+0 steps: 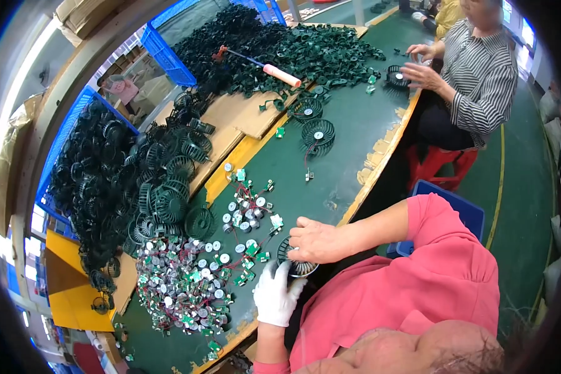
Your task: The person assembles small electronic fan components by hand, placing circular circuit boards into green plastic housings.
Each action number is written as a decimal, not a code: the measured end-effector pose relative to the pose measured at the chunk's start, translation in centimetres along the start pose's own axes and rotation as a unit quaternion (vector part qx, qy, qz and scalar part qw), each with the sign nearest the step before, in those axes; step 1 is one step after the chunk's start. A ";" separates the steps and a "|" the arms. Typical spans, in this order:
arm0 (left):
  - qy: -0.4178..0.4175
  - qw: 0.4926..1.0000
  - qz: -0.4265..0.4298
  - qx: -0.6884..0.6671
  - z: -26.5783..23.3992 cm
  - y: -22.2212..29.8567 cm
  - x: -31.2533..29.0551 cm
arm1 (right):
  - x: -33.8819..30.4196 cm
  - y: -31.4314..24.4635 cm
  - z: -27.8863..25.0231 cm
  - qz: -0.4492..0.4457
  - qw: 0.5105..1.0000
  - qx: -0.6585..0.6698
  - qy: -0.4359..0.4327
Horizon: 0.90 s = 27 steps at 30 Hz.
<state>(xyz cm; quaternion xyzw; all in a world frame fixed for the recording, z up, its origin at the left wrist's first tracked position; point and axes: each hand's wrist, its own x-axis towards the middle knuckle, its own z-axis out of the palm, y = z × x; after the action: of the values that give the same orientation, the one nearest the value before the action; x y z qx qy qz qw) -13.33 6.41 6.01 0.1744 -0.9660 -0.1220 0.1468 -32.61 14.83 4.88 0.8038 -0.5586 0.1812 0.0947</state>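
At the table's near edge, a dark round fan housing (pixel 304 268) with radial ribs is held between my two hands. My left hand (pixel 275 295), in a white glove, grips its near left rim. My bare right hand (pixel 318 243) is closed over the top of the housing with curled fingers, which hide its middle. Whether a small part is pinched there, I cannot make out. Just left of the hands lie small motors with green circuit boards and red wires (pixel 250 212). A bigger heap of such motors (pixel 181 287) spreads further left.
Dark fan housings (pixel 168 199) spill from a blue crate (pixel 84 100) at left. Dark plastic parts (pixel 293 50) are piled at the back, with a pink-handled screwdriver (pixel 282 75) on them. Assembled fans (pixel 318 134) lie mid-table. A co-worker in stripes (pixel 480 75) sits at far right.
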 end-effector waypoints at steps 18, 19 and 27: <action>0.086 0.996 0.003 -0.035 0.6 -0.8 -0.6 | 2.6 0.6 -0.9 -0.046 0.987 0.016 -0.153; 0.082 0.995 -0.007 -0.057 0.7 -0.8 -0.7 | 2.5 0.6 -0.8 -0.046 0.988 0.010 -0.150; 0.168 0.968 -0.061 -0.177 -4.9 -3.3 1.8 | -0.7 4.0 -3.5 0.079 0.995 -0.018 -0.053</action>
<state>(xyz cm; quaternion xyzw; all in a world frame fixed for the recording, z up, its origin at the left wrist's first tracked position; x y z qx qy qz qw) -12.31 1.83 10.00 0.2224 -0.8780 -0.2691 0.3273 -37.24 15.25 7.64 0.7639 -0.6278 0.1348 0.0649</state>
